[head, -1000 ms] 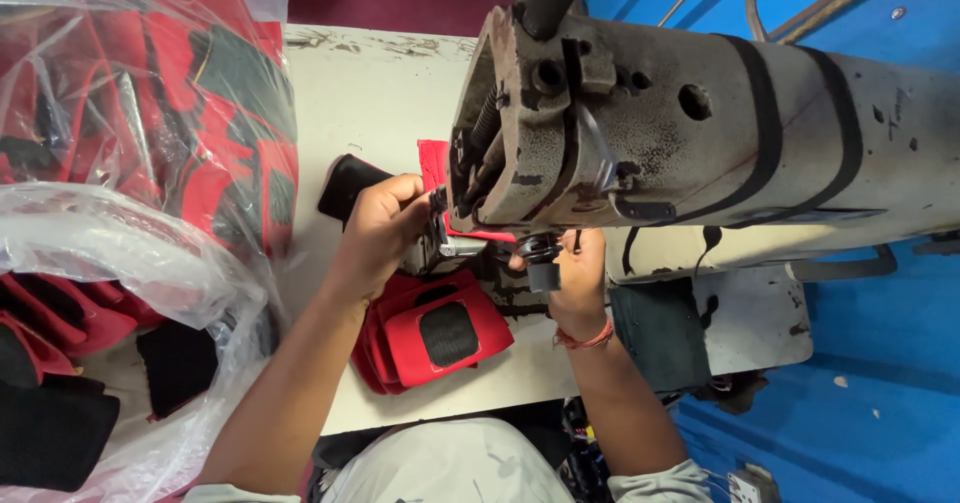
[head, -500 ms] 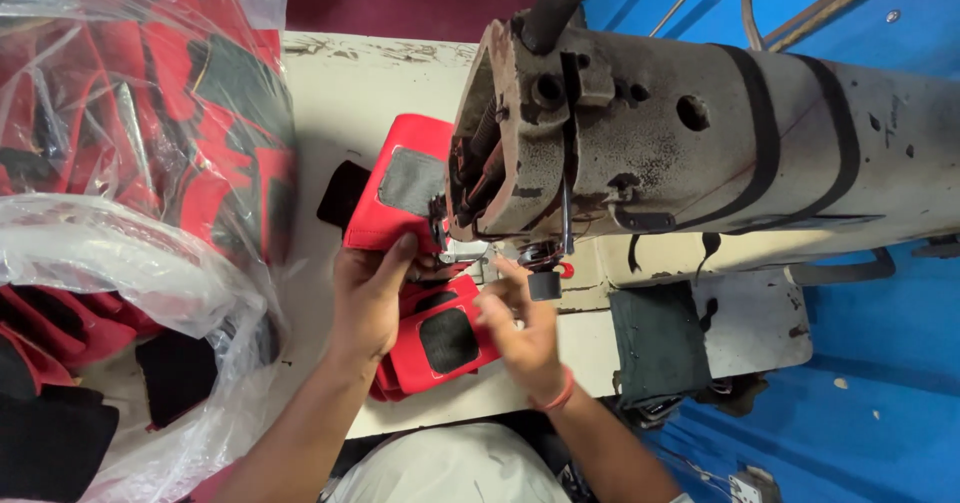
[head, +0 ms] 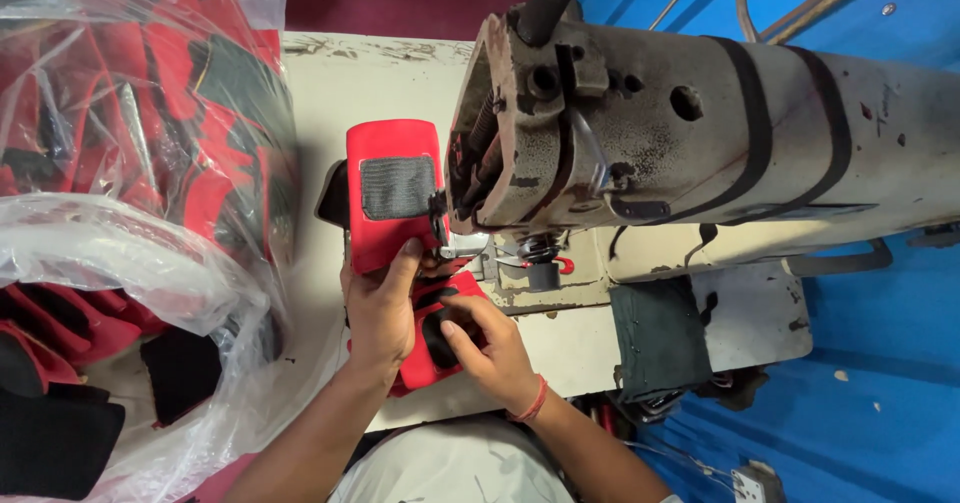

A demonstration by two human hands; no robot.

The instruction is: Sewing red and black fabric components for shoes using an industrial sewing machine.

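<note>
A red fabric piece (head: 392, 193) with a grey hook-and-loop patch lies on the white table, its right edge under the head of an old grey sewing machine (head: 690, 133). My left hand (head: 380, 308) grips the near end of this red piece. My right hand (head: 485, 348) presses on the lower red-and-black part (head: 430, 348) of the same piece, just below the needle area (head: 540, 253). The needle itself is hidden by the machine head.
Clear plastic bags (head: 140, 143) full of red and black fabric pieces crowd the left side of the table (head: 340, 83). A dark cloth (head: 655, 338) hangs over the table's near edge at right. Blue floor (head: 860, 383) lies to the right.
The red piece has slid away from me, past the machine head, so its grey patch now shows. Both hands have moved down and toward me along the piece.
</note>
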